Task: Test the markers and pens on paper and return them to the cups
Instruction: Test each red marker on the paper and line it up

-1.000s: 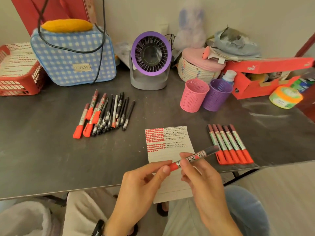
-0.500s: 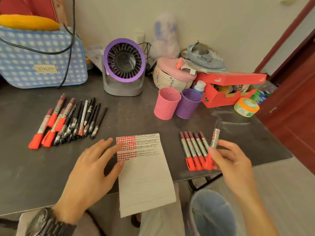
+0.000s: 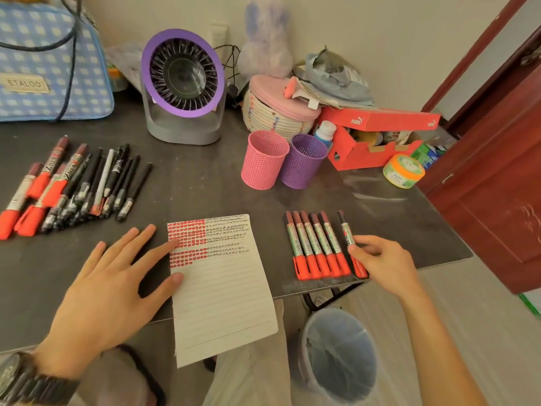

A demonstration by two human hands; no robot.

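Observation:
A lined paper (image 3: 222, 291) with red and black test marks lies at the table's front edge, overhanging it. My left hand (image 3: 117, 285) lies flat with spread fingers, its fingertips on the paper's left edge. My right hand (image 3: 380, 262) pinches a red marker (image 3: 345, 230) that lies on the table at the right end of a row of several red markers (image 3: 313, 244). A pink cup (image 3: 263, 162) and a purple cup (image 3: 303, 164) stand behind, both looking empty. A pile of red markers and black pens (image 3: 73, 186) lies at the left.
A purple fan (image 3: 183, 83), a blue checked bag (image 3: 44, 68), a woven basket (image 3: 275, 109) and a red shoe box (image 3: 377, 139) line the back. An orange-lidded tub (image 3: 404, 171) sits at the right. A waste bin (image 3: 339, 358) stands under the table edge. A red door (image 3: 503, 171) is at the right.
My right hand has carried the marker from over the paper to the right and laid it down beside the row. My left hand let go and came down flat by the paper.

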